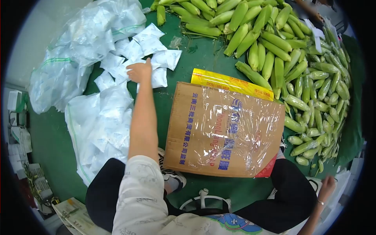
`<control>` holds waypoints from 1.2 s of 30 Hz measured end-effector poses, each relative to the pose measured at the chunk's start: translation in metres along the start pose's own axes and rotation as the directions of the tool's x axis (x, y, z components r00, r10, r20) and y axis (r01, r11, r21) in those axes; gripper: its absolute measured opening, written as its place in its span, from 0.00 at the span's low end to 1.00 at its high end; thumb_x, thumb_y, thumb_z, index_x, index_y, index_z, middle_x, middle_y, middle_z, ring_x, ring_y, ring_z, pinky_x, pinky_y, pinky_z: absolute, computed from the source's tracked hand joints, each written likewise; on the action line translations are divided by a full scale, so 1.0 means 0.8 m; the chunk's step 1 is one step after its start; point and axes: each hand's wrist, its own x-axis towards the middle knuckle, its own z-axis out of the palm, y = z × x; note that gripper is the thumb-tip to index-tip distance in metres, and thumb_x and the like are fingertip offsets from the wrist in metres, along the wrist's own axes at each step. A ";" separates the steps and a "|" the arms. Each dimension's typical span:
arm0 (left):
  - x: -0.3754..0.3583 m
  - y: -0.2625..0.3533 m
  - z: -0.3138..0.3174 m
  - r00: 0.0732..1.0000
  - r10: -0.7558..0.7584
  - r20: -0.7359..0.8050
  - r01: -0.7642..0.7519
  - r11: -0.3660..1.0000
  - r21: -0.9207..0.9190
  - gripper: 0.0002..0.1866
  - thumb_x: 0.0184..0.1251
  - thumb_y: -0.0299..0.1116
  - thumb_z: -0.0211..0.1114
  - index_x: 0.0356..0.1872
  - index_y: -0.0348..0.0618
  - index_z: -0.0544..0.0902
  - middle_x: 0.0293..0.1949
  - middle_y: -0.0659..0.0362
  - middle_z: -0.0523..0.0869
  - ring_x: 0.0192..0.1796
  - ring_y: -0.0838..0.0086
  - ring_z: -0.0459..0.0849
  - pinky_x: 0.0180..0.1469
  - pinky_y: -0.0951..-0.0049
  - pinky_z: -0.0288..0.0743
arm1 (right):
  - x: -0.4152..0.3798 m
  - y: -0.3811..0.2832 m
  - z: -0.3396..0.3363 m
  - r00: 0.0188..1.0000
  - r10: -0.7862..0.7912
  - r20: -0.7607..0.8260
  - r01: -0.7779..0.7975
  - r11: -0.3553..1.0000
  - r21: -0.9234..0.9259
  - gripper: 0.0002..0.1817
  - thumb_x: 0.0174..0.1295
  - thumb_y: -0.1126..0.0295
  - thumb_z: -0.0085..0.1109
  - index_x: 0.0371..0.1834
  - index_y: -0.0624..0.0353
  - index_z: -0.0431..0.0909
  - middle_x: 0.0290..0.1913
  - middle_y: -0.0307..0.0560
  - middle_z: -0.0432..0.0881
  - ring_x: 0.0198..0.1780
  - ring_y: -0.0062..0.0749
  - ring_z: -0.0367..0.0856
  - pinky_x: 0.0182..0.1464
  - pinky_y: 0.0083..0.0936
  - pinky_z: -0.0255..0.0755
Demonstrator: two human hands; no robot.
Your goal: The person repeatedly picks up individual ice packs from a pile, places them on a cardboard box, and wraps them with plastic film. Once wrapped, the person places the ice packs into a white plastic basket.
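Small white packets [150, 55] lie loose on the green floor [184, 66], spread in a patch at upper centre-left. Left hand [140, 71] is stretched out over them, arm fully extended; fingers curl down onto the packets at the patch's lower edge, touching one or two. Can't tell if it actually grips one or just presses on it. More packets sit just beyond the knuckles & to both sides of the hand.

Right hand [326, 188] hangs low at the frame's lower right, by the knee, well apart from the packets. Fingers loosely bent, nothing seen in it; blurred, so exact state can't be told.

Containers: big clear plastic bags [84, 37] at upper left, stuffed w/ the same white packets; another bag [103, 129] lies flat along the left side of the arm, also full of packets, mouth not visible.

Cardboard box [219, 129] lies flat right of the arm, printed w/ blue characters, clear film crumpled over its top face. A yellow roll box [231, 84] sits along its far edge, touching it. Contents of the cardboard box not visible.

Corn cobs [274, 47] in green husks are piled across the top & down the right side, near the box's far and right edges, apart from the packets.

Person sits on a stool [203, 199], dark trousers, shoe [174, 178] near the box's near-left corner. Papers & clutter [27, 156] along the left edge. Nothing blocks hand from packets.
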 end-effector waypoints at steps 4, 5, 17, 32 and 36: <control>0.050 0.006 0.081 0.996 0.055 -0.064 -0.037 0.968 0.248 0.65 0.45 0.68 0.72 0.70 0.19 0.55 0.64 0.33 0.70 0.65 0.47 0.73 0.62 0.52 0.71 | -0.011 -0.248 0.037 0.935 -0.266 0.234 0.251 0.964 0.094 0.16 0.64 0.74 0.59 0.19 0.67 0.67 0.18 0.51 0.67 0.20 0.38 0.66 0.26 0.33 0.58; 0.051 0.016 0.065 0.973 0.198 0.119 -0.230 0.870 0.436 0.57 0.46 0.70 0.69 0.67 0.28 0.67 0.65 0.40 0.72 0.64 0.51 0.75 0.59 0.50 0.73 | -0.019 -0.284 0.046 0.925 -0.280 0.258 0.237 0.954 0.183 0.16 0.62 0.74 0.59 0.19 0.68 0.67 0.18 0.53 0.66 0.20 0.41 0.65 0.25 0.32 0.57; 0.089 -0.147 0.008 0.676 0.085 0.732 0.378 0.812 -0.444 0.41 0.48 0.52 0.78 0.64 0.44 0.76 0.57 0.54 0.82 0.58 0.60 0.80 0.61 0.52 0.70 | -0.115 -0.317 0.101 0.802 -0.261 0.538 -0.086 0.840 0.536 0.15 0.55 0.73 0.66 0.43 0.64 0.75 0.32 0.51 0.82 0.33 0.43 0.85 0.37 0.32 0.78; -0.400 0.049 -0.154 -0.672 0.531 0.517 -0.645 -0.077 -0.760 0.60 0.30 0.37 0.86 0.69 0.36 0.59 0.60 0.43 0.76 0.65 0.54 0.74 0.67 0.63 0.66 | -0.167 -0.282 0.086 0.887 -0.458 0.057 0.215 0.519 0.827 0.07 0.53 0.86 0.56 0.32 0.65 0.71 0.31 0.54 0.77 0.35 0.48 0.80 0.37 0.35 0.73; -0.415 0.021 -0.177 -0.681 0.328 0.654 -0.673 0.071 -0.736 0.61 0.31 0.37 0.86 0.72 0.40 0.58 0.62 0.44 0.75 0.67 0.55 0.72 0.69 0.63 0.65 | -0.146 -0.298 0.086 0.908 -0.329 0.259 0.014 0.643 0.766 0.11 0.55 0.81 0.61 0.40 0.65 0.71 0.34 0.55 0.77 0.38 0.50 0.79 0.40 0.35 0.74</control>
